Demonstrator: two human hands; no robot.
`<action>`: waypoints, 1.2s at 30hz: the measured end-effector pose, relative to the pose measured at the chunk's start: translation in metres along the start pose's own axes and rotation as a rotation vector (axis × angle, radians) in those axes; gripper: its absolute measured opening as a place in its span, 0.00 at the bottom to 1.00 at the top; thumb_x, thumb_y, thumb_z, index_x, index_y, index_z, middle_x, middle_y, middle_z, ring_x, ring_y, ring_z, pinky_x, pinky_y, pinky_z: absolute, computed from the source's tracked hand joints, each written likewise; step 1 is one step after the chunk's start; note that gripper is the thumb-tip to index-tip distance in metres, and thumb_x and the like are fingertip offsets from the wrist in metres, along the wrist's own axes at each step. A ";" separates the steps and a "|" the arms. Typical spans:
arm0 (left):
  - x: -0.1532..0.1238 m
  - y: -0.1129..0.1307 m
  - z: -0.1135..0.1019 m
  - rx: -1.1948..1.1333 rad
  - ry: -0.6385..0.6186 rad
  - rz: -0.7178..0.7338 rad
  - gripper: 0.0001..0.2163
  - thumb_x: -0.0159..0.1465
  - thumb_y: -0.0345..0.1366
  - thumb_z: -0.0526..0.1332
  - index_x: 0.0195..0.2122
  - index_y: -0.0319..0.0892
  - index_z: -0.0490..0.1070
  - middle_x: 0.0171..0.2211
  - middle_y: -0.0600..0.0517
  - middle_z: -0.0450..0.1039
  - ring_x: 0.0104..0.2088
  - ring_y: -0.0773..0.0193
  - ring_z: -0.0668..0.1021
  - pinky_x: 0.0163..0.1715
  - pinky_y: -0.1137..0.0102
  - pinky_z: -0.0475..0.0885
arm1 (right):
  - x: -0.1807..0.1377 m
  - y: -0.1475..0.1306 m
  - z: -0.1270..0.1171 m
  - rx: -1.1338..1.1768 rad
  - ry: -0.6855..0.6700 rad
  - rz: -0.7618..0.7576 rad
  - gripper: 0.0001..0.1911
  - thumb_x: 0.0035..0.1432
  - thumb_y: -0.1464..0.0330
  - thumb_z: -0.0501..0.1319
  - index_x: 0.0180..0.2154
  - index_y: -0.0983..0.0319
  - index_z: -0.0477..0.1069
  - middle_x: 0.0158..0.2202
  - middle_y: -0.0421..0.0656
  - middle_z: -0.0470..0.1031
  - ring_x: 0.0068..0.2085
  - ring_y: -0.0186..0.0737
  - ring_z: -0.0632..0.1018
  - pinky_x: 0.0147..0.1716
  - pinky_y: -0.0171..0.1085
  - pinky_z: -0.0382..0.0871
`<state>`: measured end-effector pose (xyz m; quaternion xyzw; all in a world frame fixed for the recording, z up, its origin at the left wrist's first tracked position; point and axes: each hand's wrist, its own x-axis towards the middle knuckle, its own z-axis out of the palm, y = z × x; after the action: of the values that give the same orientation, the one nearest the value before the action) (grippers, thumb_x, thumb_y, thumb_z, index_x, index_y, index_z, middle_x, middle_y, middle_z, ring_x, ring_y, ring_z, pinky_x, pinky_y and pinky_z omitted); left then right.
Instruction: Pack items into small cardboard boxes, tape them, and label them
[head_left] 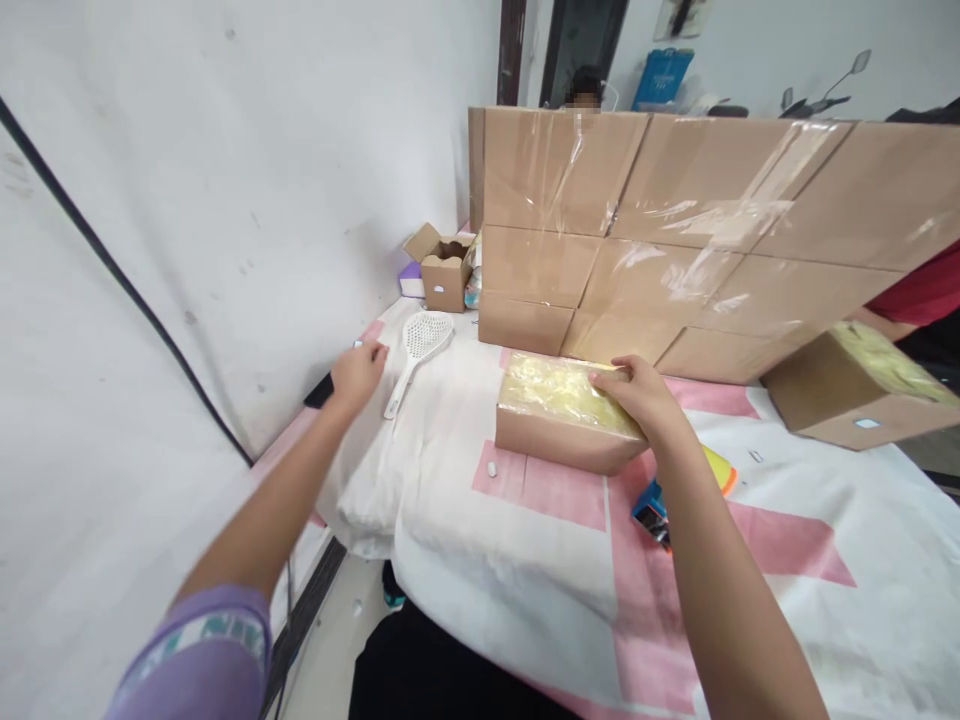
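Note:
A small cardboard box (562, 440) with a yellow, shiny, film-covered top lies on the bed-like covered surface in front of me. My right hand (641, 400) grips its right end, with thumb and fingers over the top edge. Off to the left, my left hand (360, 375) is closed, its fingers curled together; whether a small thing is pinched in them is hidden. Close to that hand lie a white perforated racket (427, 335), handle towards me, and a flat black object (319, 391) partly behind the wrist.
A wall of taped cartons (607, 210) stands behind the box. An open carton (444, 280) sits at the back left; another box (862, 400) is at the right. A blue-and-yellow item (651, 510) lies under my right forearm, a white bit (492, 469) nearby. A person (583, 95) is beyond.

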<state>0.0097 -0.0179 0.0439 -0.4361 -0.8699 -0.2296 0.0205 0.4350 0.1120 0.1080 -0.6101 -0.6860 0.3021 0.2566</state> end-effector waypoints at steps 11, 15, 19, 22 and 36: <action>0.122 -0.045 0.006 0.372 -0.248 0.286 0.13 0.64 0.41 0.58 0.39 0.41 0.81 0.52 0.34 0.76 0.64 0.38 0.64 0.61 0.45 0.51 | 0.001 0.004 0.001 0.021 0.012 0.014 0.34 0.50 0.52 0.69 0.55 0.61 0.69 0.51 0.49 0.75 0.47 0.50 0.79 0.44 0.41 0.71; 0.122 -0.046 -0.005 0.352 -0.244 0.258 0.12 0.62 0.40 0.59 0.37 0.39 0.79 0.45 0.32 0.79 0.59 0.37 0.71 0.61 0.45 0.53 | -0.002 0.001 0.000 0.028 0.013 0.023 0.33 0.50 0.53 0.69 0.55 0.60 0.69 0.52 0.49 0.75 0.47 0.50 0.78 0.44 0.41 0.71; 0.109 -0.031 -0.021 0.210 -0.185 0.176 0.10 0.62 0.38 0.60 0.38 0.38 0.77 0.41 0.36 0.81 0.50 0.45 0.79 0.55 0.53 0.64 | -0.006 -0.002 -0.001 0.023 0.027 0.017 0.32 0.51 0.54 0.69 0.55 0.60 0.70 0.50 0.50 0.76 0.47 0.50 0.78 0.45 0.41 0.70; 0.083 -0.002 -0.027 0.013 -0.131 0.171 0.17 0.63 0.38 0.59 0.51 0.37 0.73 0.45 0.41 0.81 0.44 0.55 0.81 0.45 0.64 0.72 | -0.006 0.000 0.001 0.051 0.038 0.006 0.32 0.50 0.55 0.70 0.54 0.61 0.70 0.50 0.50 0.76 0.47 0.51 0.78 0.45 0.42 0.70; -0.147 0.200 -0.058 -0.844 -0.198 0.560 0.04 0.64 0.37 0.66 0.34 0.44 0.77 0.30 0.55 0.79 0.22 0.70 0.76 0.25 0.74 0.70 | -0.110 -0.009 -0.024 0.287 0.105 -0.901 0.07 0.63 0.66 0.66 0.43 0.57 0.74 0.40 0.43 0.77 0.43 0.44 0.77 0.44 0.43 0.69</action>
<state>0.2445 -0.0495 0.1375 -0.6422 -0.5491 -0.5040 -0.1790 0.4602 0.0043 0.1327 -0.2248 -0.8198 0.2210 0.4780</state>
